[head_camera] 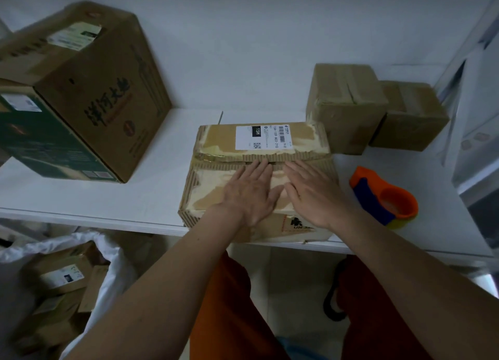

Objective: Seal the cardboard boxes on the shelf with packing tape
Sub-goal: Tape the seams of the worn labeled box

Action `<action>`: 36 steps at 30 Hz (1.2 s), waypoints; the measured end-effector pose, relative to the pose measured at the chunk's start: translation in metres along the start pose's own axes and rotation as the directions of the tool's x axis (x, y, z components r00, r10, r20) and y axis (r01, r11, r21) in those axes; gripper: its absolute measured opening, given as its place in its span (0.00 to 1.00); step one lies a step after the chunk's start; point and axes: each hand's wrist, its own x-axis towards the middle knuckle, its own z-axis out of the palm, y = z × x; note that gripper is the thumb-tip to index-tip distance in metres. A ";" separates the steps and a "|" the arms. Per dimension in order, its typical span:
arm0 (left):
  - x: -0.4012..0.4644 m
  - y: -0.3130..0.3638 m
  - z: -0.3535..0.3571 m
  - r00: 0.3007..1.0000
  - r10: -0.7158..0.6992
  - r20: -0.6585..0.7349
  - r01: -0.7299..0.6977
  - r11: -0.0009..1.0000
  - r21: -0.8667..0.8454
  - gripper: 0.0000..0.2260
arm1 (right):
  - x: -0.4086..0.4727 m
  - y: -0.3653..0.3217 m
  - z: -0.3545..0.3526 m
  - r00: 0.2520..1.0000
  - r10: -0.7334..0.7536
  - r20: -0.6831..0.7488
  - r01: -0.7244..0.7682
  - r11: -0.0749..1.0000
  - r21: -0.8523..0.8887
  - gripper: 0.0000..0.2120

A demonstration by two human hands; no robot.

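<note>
Head view: I see both of the person's hands lying palm-down on the worn brown cardboard box with peeled, ribbed edges [216,182], which sits at the front edge of the white shelf [108,197]. Left hand [249,190] is spread flat, fingers together, gripping nothing; fingertips reach the seam between the two top flaps. Right hand [313,192] lies just beside it, also flat and empty, fingertips at the same seam; the thumbs nearly meet. Beyond the fingertips, on the far flap, a white shipping label with barcode [263,136]. Right of the right hand, apart from the box, the orange and blue handheld tape dispenser [383,197] rests on the shelf, untouched. Farther beyond and right of that hand, two small taped brown cartons [345,105] stand touching each other against the wall. Well left of the left hand, a large tilted brown carton with dark printed characters [108,94] leans over a dark green box [40,138]. Seam appears untaped where the fingers rest.
</note>
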 end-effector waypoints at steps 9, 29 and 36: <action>-0.027 -0.040 -0.001 0.894 -0.449 -0.016 0.449 0.894 -0.009 0.42 | -0.007 -0.006 -0.004 0.997 0.078 0.019 -0.078 0.997 -0.005 0.29; 0.007 -0.048 -0.006 0.707 -0.687 -0.169 0.620 0.716 -0.321 0.51 | 0.028 0.007 0.001 0.921 0.386 -0.059 -0.386 0.922 0.012 0.40; 0.012 -0.069 -0.006 0.681 -0.729 -0.077 0.562 0.587 -0.583 0.45 | 0.042 0.024 -0.008 0.874 0.468 -0.132 -0.398 0.845 0.358 0.41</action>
